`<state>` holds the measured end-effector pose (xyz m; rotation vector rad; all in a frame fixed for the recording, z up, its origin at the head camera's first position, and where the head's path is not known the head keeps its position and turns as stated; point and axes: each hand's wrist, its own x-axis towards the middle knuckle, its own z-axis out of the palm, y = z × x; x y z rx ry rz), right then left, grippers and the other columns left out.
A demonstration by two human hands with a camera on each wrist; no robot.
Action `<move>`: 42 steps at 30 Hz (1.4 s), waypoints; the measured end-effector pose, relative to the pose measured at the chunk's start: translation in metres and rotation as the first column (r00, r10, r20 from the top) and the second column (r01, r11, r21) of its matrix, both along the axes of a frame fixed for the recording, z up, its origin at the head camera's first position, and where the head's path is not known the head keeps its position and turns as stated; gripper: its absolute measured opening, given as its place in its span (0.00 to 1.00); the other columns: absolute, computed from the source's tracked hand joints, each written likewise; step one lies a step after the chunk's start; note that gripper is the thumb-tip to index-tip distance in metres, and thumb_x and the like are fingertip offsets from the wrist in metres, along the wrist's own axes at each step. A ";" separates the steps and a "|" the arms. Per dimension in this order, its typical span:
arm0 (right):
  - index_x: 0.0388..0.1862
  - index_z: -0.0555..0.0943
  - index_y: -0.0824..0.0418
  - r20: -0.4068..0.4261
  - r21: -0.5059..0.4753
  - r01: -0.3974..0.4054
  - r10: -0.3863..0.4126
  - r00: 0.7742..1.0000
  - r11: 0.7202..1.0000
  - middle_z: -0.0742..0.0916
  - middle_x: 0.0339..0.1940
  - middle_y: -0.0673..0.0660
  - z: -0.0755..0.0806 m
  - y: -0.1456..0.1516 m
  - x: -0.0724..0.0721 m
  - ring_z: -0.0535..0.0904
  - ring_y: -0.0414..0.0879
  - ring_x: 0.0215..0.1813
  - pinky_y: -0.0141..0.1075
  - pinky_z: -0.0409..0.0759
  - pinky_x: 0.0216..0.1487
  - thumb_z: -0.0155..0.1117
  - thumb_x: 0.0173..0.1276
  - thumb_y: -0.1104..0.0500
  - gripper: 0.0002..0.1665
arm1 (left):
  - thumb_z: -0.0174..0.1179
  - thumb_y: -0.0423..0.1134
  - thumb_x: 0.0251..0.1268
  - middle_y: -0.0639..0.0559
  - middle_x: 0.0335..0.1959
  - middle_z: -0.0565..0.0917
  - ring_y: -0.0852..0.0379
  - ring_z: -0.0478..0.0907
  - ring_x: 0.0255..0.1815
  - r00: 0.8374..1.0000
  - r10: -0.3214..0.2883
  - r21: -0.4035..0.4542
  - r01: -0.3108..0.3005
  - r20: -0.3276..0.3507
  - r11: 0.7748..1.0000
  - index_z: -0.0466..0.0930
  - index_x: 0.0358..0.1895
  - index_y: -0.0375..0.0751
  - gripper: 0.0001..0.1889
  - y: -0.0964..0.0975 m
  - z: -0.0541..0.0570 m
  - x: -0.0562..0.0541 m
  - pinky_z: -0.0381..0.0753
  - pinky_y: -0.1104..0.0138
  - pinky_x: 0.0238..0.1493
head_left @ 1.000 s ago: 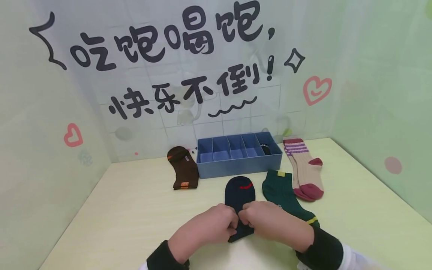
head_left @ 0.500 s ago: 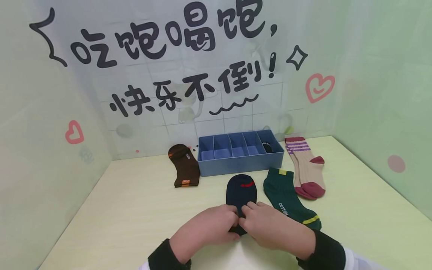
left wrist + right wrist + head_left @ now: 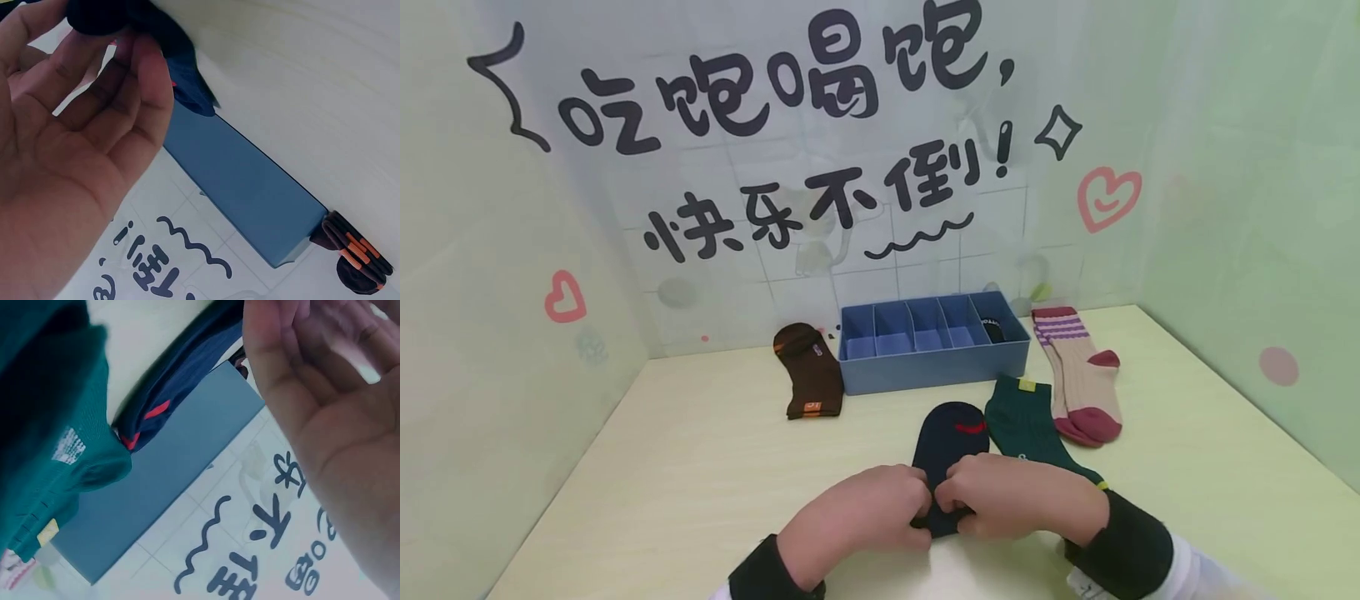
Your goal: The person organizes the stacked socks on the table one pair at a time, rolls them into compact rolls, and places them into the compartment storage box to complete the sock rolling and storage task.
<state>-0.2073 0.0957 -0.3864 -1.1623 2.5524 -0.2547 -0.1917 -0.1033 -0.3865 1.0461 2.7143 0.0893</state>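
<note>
Pinching the navy sock (image 3: 946,454), I hold my left hand (image 3: 883,507) at its 8 o'clock and my right hand (image 3: 1000,494) at its 4 o'clock, so its near end is mostly hidden beneath them. In the left wrist view my bent left fingers nearly meet the thumb on dark cloth, with part of that grip cut off towards 11 o'clock. My right fingers curl down over the sock, their tips running out of the right wrist view towards 1 o'clock, so I can't tell how tightly they close. Both wrists angle inward, backs of the hands up, from black cuffs (image 3: 1123,546). The sock lies on the table (image 3: 700,467), rounded end near 12 o'clock, its red mark (image 3: 972,428) uncovered. At 2 o'clock, the green sock (image 3: 1026,421) is partly covered by my right hand and forearm; its white lettering is blurred in the right wrist view. Farther out at 2 o'clock lie the beige-and-burgundy socks (image 3: 1086,383); the brown sock (image 3: 814,379) is at 10. At 12 o'clock stands the blue divided box (image 3: 934,372), whose rightmost compartment holds a black item (image 3: 992,330), its white letters only partly showing.
</note>
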 end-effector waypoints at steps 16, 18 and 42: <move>0.41 0.89 0.52 0.195 -0.009 0.074 -0.071 0.978 0.997 0.83 0.35 0.41 0.002 0.004 -0.004 0.76 0.32 0.36 0.29 0.81 0.47 0.75 0.67 0.69 0.12 | 0.76 0.48 0.64 0.62 0.15 0.69 0.65 0.65 0.20 0.997 0.023 -0.019 -0.021 0.077 1.000 0.78 0.21 0.50 0.18 0.011 0.004 0.011 0.66 0.74 0.26; 0.42 0.89 0.51 0.199 -0.007 0.085 -0.081 0.977 0.996 0.83 0.35 0.41 0.002 0.004 -0.003 0.75 0.33 0.37 0.29 0.81 0.47 0.75 0.67 0.69 0.12 | 0.76 0.48 0.64 0.62 0.22 0.73 0.66 0.66 0.26 0.999 0.006 -0.030 -0.004 0.046 1.000 0.79 0.21 0.50 0.17 0.011 0.004 0.013 0.68 0.75 0.29; 0.44 0.90 0.45 -0.211 0.190 0.048 -0.007 0.978 0.981 0.89 0.33 0.45 0.007 -0.013 0.021 0.78 0.38 0.30 0.34 0.87 0.47 0.82 0.64 0.58 0.12 | 0.70 0.38 0.71 0.61 0.38 0.82 0.67 0.75 0.30 0.964 0.058 0.109 -0.089 0.258 0.990 0.90 0.39 0.45 0.03 -0.004 0.002 -0.006 0.78 0.74 0.39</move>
